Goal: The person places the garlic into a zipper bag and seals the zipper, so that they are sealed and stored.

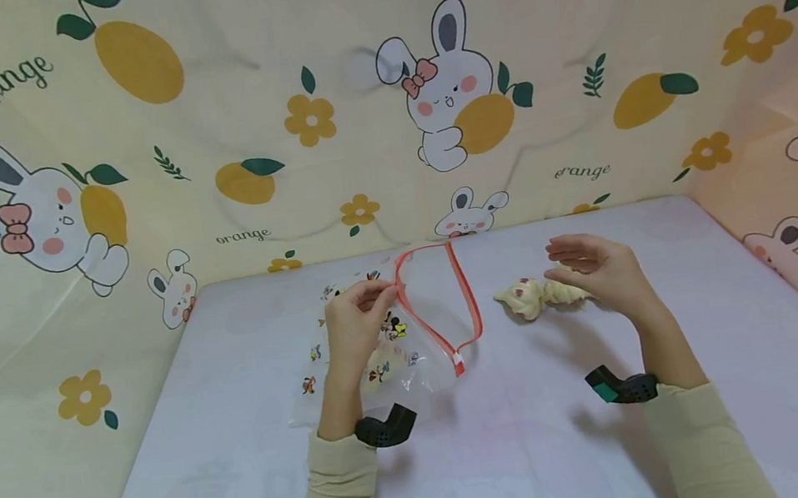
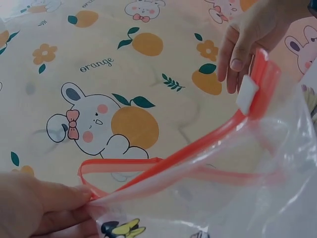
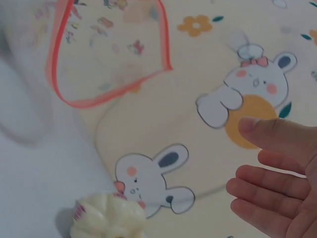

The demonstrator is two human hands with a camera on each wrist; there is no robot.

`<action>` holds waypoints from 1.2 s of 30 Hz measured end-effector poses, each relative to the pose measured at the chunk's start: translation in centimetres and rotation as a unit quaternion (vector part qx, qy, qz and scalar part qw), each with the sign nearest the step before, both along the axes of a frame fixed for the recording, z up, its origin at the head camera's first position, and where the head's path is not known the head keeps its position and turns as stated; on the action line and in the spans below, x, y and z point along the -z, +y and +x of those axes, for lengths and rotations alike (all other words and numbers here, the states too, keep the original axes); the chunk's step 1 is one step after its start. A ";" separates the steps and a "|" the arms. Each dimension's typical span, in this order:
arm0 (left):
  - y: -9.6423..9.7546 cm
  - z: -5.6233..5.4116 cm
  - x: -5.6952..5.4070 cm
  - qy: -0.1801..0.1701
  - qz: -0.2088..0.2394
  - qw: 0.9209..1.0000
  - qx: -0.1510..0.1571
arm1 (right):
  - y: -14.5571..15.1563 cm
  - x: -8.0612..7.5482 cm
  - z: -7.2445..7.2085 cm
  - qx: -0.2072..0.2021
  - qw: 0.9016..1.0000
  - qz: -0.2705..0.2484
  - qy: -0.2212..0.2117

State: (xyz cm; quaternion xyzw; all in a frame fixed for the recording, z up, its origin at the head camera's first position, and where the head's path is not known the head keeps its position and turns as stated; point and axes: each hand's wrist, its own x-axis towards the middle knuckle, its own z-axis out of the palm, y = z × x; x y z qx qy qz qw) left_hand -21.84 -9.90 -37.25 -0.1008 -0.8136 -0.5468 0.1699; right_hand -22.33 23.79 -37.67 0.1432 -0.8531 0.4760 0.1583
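Observation:
My left hand (image 1: 350,327) pinches the red-edged mouth of a clear zip bag (image 1: 422,368) printed with small cartoon figures. The bag's mouth gapes wide, and its white slider (image 2: 246,95) sits at one end of the red strip. To the right, my right hand (image 1: 608,272) hovers above the table with its fingers apart from the thumb and nothing between them. Below and beside it lies a cream-coloured lumpy object (image 1: 524,300) with small reddish marks. Another cream, ridged piece (image 1: 562,293) adjoins it, partly hidden by the right hand; their kind is unclear.
A white-covered table (image 1: 517,452) lies beneath both hands. Behind it and at the sides hangs a cream cloth (image 1: 351,3) printed with rabbits and oranges. Each wrist wears a black camera mount, the left one (image 1: 386,427) and the right one (image 1: 621,384).

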 end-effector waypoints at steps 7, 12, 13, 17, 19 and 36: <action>0.0 -0.1 0.0 -0.015 0.011 1.000 -0.006 | 1.4 0.2 -0.2 0.000 0.999 -0.035 0.010; -0.1 -0.1 0.0 -0.025 0.015 1.000 -0.004 | 2.6 0.4 -0.2 0.023 0.999 -0.028 -0.011; -0.1 -0.1 0.0 -0.025 0.013 1.000 -0.005 | 3.0 0.5 -0.2 0.025 0.999 -0.028 -0.013; -0.2 0.0 -0.1 -0.030 0.013 0.999 -0.005 | 4.3 0.8 -0.3 0.030 0.999 -0.034 -0.011; -0.2 0.0 -0.1 -0.033 0.012 0.999 -0.003 | 5.1 1.1 -0.4 0.028 0.999 -0.036 -0.011; -0.2 -0.4 0.4 -0.057 0.013 0.998 0.000 | 11.2 4.2 -1.3 0.048 0.985 0.067 -0.150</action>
